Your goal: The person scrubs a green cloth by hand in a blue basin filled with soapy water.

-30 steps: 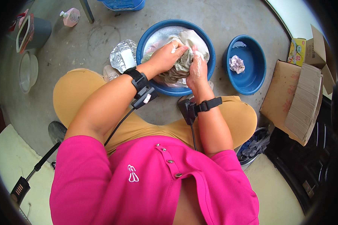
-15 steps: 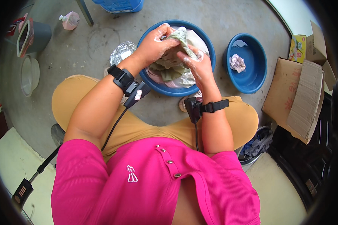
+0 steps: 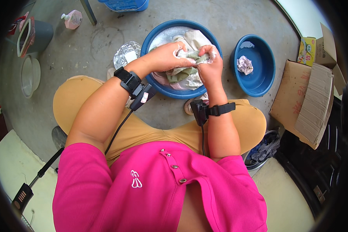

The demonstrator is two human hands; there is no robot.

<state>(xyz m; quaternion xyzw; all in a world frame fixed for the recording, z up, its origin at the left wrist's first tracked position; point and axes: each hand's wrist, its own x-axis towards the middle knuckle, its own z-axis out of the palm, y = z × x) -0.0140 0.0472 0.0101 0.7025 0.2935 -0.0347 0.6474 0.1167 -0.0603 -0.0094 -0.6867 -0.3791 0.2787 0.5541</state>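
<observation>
Both hands grip wet cloth over the large blue basin, upper centre of frame.

Left hand (image 3: 167,57) and right hand (image 3: 209,63) each clench a bunched fold of the pale wet cloth (image 3: 187,69) above the large blue basin (image 3: 152,36); right of it, a smaller blue basin (image 3: 265,73) holds a crumpled rag (image 3: 244,64).

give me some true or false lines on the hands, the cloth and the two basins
1. Both hands grip the cloth over the big basin. True: the left hand and right hand both close on it.
2. The small basin holds nothing. False: a crumpled wad of cloth lies in it.
3. The small basin sits to the right of the big one. True.
4. The cardboard box stands left of the big basin. False: it lies at the far right.
5. Each wrist wears a black strap. True.
</observation>
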